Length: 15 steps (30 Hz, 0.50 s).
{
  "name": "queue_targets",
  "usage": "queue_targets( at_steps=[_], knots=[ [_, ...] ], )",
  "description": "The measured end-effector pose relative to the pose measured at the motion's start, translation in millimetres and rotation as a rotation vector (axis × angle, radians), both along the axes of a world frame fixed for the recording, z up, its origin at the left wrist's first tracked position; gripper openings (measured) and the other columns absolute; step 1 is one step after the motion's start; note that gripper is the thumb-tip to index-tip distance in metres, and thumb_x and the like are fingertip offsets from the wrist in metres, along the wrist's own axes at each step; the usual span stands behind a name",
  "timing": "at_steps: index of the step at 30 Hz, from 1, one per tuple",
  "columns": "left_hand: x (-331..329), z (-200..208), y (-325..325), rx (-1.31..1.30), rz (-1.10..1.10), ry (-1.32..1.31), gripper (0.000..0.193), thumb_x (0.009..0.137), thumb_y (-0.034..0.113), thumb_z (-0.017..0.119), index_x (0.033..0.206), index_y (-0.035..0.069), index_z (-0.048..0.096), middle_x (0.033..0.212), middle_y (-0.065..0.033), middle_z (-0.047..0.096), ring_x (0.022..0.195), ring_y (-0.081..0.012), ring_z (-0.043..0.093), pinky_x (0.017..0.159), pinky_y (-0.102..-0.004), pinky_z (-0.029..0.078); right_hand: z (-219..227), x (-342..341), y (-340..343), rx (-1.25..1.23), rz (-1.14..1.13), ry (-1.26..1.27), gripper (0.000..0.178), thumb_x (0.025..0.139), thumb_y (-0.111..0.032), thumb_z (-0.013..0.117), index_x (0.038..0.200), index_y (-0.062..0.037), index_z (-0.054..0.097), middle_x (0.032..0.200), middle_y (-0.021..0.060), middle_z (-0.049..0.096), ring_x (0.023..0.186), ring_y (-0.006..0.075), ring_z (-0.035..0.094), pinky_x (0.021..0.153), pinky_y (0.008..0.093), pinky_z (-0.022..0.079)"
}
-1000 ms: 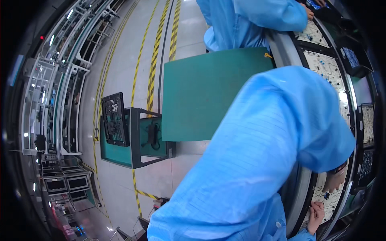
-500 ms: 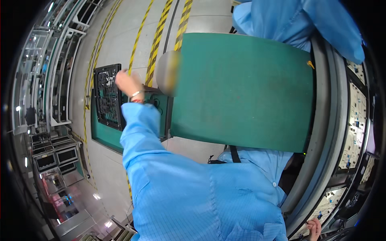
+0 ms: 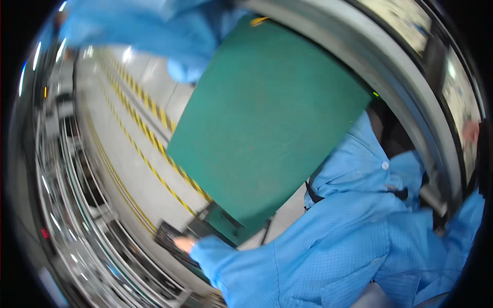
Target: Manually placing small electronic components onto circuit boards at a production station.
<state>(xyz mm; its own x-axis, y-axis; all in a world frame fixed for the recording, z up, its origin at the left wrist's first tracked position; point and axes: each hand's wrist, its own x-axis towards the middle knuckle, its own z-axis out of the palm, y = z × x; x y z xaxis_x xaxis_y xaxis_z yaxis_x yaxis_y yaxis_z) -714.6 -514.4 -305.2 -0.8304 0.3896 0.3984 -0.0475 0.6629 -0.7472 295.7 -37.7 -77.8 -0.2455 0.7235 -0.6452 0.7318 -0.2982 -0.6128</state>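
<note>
Floor (image 3: pixel 131 172) | black frame (image 3: pixel 165 235) at green cart (image 3: pixel 222 220) | hands (image 3: pixel 184 244): left at frame, cannot tell grip

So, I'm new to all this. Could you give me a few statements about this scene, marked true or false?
1. The left hand is at the black frame. True.
2. The large flat panel is red. False: the panel is green.
3. A small yellow item is at the panel's edge. True.
4. The right hand is at the black frame too. False: the right hand is by the pale boards.
5. The person's left sleeve is blue. True.
</note>
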Motion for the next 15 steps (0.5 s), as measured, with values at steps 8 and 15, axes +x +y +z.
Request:
queue_targets(
  at_steps=[8, 15],
  knots=[
    [135.6, 160.3, 224.4, 0.536, -0.154, -0.382, 0.054, 0.064, 0.014, 0.068, 0.111, -0.003, 0.047, 0.111, -0.0234, 0.056, 0.100, -0.0407, 0.056, 0.086, -0.0442, 0.047, 61.0, -26.1, -52.0, 0.167, -0.176, 0.052, 0.052, 0.092, -0.034, 0.052, 0.130, -0.0005, 0.042, 0.113, 0.0124, 0.059, 0.109, 0.0185, 0.053, 0.094, 0.0331, 0.039],
    [275.7, 196.9, 278.7, 0.615, -0.761, -0.660, 0.043, 0.058, 0.004, 0.068, 0.096, -0.003, 0.049, 0.090, -0.0209, 0.053, 0.084, -0.0394, 0.053, 0.082, -0.0449, 0.042, 44.2, -38.2, -52.0, 0.444, -0.191, 0.338, 0.043, 0.090, -0.030, 0.054, 0.118, 0.0022, 0.052, 0.104, 0.0150, 0.062, 0.100, 0.0215, 0.058, 0.090, 0.0352, 0.042]
  ],
)
